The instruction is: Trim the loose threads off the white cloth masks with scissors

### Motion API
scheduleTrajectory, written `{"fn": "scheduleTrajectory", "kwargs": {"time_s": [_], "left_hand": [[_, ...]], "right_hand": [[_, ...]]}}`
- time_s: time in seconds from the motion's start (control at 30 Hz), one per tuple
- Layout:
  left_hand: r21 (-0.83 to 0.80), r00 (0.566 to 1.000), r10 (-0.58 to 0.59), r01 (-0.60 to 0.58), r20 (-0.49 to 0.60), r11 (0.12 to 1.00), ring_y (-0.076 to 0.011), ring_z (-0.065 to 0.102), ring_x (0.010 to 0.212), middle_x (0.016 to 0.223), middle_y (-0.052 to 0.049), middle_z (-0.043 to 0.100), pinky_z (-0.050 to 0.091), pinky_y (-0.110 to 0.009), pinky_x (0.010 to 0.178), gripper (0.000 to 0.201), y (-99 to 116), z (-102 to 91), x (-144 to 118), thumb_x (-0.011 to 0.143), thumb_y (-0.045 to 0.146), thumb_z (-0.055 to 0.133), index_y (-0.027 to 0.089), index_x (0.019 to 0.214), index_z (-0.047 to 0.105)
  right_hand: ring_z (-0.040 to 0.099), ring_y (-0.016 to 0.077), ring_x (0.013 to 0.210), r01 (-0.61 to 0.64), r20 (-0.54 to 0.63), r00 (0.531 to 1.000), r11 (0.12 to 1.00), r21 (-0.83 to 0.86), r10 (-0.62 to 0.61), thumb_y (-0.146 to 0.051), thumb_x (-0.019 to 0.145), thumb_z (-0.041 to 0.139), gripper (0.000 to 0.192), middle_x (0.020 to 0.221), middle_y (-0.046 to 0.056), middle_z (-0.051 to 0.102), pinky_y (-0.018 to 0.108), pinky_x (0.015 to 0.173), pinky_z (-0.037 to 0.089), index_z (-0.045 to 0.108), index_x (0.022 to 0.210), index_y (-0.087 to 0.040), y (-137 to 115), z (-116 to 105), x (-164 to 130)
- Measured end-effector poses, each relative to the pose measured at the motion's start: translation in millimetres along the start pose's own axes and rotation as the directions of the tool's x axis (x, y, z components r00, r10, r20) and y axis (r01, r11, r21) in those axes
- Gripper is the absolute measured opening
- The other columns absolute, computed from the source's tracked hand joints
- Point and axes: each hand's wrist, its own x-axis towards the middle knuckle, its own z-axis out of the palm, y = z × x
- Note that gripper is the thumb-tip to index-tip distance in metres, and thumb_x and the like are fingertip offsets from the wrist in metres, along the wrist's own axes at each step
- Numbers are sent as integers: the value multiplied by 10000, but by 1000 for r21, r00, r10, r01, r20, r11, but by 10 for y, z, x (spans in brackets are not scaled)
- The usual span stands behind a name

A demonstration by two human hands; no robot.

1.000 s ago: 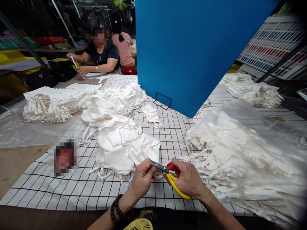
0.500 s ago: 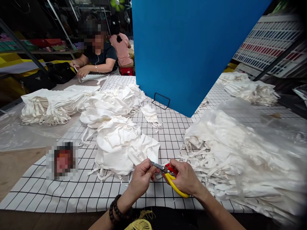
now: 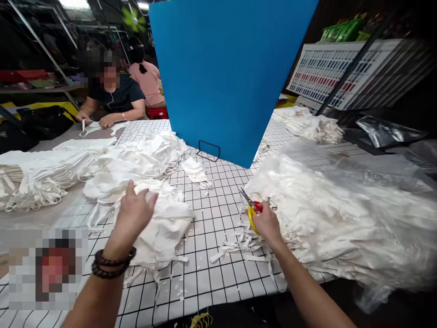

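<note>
Cloth in white heaps covers the gridded table [image 3: 211,255]. The largest heap, the plastic-covered pile [image 3: 327,214], lies just right of the right hand [image 3: 268,223] and touches it; half a second ago that hand sat nearer the body, meeting the other hand over a single piece. The smaller pile of white pieces [image 3: 160,223] lies under and ahead of the left hand [image 3: 134,214], which has swung away to the left and now hovers over it with fingers spread wide, holding nothing. The right hand is closed around the yellow-and-red scissors [image 3: 251,207], blades pointing up and away. Loose white strips [image 3: 235,243] lie just left of that hand.
</note>
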Motion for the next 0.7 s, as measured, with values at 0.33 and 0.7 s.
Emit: {"fn": "scheduleTrajectory", "kwargs": {"time_s": [0.33,0.7], "left_hand": [[-625,792,341,65,507,778,-216,679,883,1123,-119,702,535,-338,809,367,1166,1108,-746,885,338,525,146,1171,650],[-697,827,321,115,462,707,-242,589,911,905,-95,641,424,-372,872,101,1952,1923,-567,839,250,598,165,786,604]], "right_hand": [[618,210,695,7,-48,999,966,260,5,-334,747,638,170,758,21,667,294,629,435,525,819,-228,-61,251,77],[585,171,628,-25,-23,999,827,562,45,-492,653,779,427,702,9,630,277,580,467,503,800,-202,500,-175,-320]]}}
